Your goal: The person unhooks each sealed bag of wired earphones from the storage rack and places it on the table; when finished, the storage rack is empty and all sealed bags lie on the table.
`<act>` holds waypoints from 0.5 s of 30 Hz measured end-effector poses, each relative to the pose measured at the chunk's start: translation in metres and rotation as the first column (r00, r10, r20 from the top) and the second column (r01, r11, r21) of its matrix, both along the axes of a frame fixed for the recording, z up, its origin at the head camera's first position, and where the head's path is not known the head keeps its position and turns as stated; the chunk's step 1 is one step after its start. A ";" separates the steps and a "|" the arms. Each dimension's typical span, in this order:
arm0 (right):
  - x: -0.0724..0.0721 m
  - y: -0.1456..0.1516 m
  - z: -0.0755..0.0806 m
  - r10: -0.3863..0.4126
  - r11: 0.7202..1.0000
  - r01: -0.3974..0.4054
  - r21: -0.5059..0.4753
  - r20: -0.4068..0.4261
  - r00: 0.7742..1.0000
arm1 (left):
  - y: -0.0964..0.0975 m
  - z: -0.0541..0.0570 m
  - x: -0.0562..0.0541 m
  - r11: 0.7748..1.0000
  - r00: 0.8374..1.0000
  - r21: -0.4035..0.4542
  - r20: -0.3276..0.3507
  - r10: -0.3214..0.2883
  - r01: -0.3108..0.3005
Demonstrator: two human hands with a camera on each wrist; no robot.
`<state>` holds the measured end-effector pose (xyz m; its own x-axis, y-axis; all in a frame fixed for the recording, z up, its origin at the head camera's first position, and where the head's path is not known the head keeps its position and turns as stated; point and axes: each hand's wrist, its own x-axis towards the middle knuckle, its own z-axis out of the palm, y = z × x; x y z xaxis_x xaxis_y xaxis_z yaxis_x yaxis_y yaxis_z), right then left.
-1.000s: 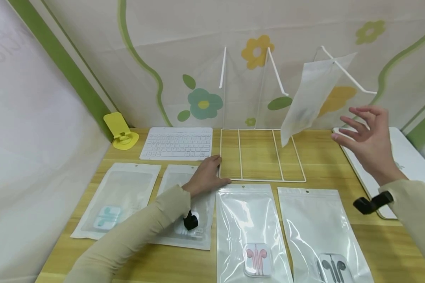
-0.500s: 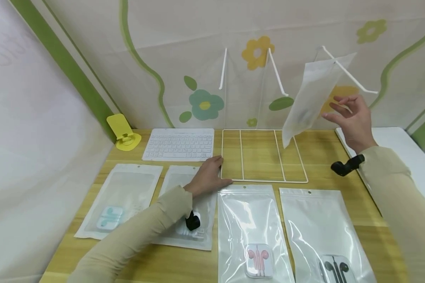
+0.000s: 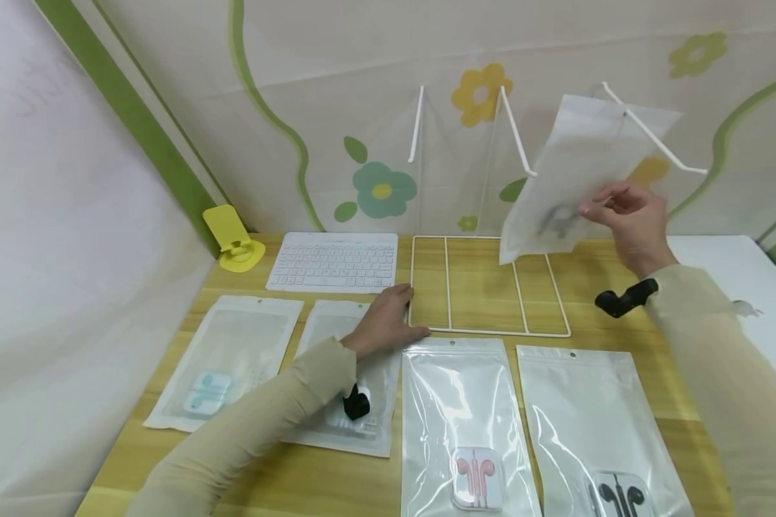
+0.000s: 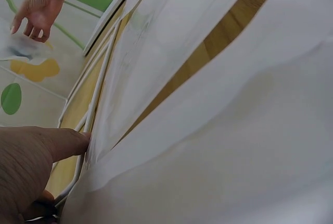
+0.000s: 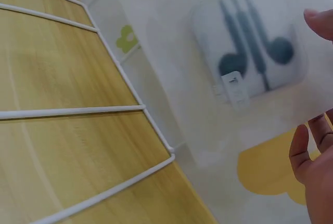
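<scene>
At the white wire display rack's (image 3: 449, 287) near left corner, my left hand (image 3: 384, 323) holds the base frame; in the left wrist view its thumb (image 4: 70, 145) lies against the wire. A frosted zip bag (image 3: 575, 158) with dark earphones in a case (image 5: 250, 47) hangs from the rack's right hook (image 3: 659, 143). My right hand (image 3: 636, 222) pinches that bag near its lower right edge, thumb in front; the fingers behind are partly hidden. Two other hooks, the left hook (image 3: 417, 126) and the middle hook (image 3: 516, 133), bear nothing.
On the table lie bags with green earphones (image 3: 210, 391), pink earphones (image 3: 475, 477) and black earphones (image 3: 623, 495). Another bag (image 3: 323, 323) is partly under my left forearm. Behind them are a white keyboard (image 3: 333, 262), a yellow phone stand (image 3: 233, 240) and a white laptop (image 3: 718, 258).
My right hand has moved left to the hanging bag and taken hold of its edge. The bag has turned to show more of its face. My left hand has stayed on the rack.
</scene>
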<state>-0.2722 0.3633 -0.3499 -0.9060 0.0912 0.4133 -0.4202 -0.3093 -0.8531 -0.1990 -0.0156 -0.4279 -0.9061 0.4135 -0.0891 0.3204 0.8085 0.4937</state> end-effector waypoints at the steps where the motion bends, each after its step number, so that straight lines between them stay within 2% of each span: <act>1: 0.002 -0.001 -0.002 0.011 1.000 -0.011 0.005 0.005 1.000 | 0.000 0.000 0.000 1.000 1.000 -0.001 -0.001 0.000 0.000; 4: 0.004 -0.006 -0.009 0.020 1.000 -0.020 0.014 -0.002 1.000 | 0.000 0.000 0.000 1.000 1.000 0.002 -0.003 0.003 -0.003; 8: 0.007 -0.012 -0.015 -0.011 1.000 0.011 0.012 -0.007 1.000 | 0.000 -0.001 0.000 1.000 1.000 0.007 -0.009 0.003 -0.003; 12: 0.011 -0.012 -0.016 -0.026 1.000 0.026 0.010 0.018 0.999 | 0.000 -0.002 0.000 1.000 1.000 -0.001 -0.018 -0.013 0.013; 15: 0.015 -0.010 -0.014 0.005 1.000 -0.005 -0.003 0.047 0.999 | -0.001 -0.001 0.000 1.000 1.000 -0.002 -0.017 -0.008 0.008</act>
<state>-0.2574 0.3531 -0.3642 -0.9249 0.0874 0.3700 -0.3781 -0.3135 -0.8711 -0.1993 -0.0162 -0.4286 -0.9041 0.4207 -0.0743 0.3355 0.8069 0.4862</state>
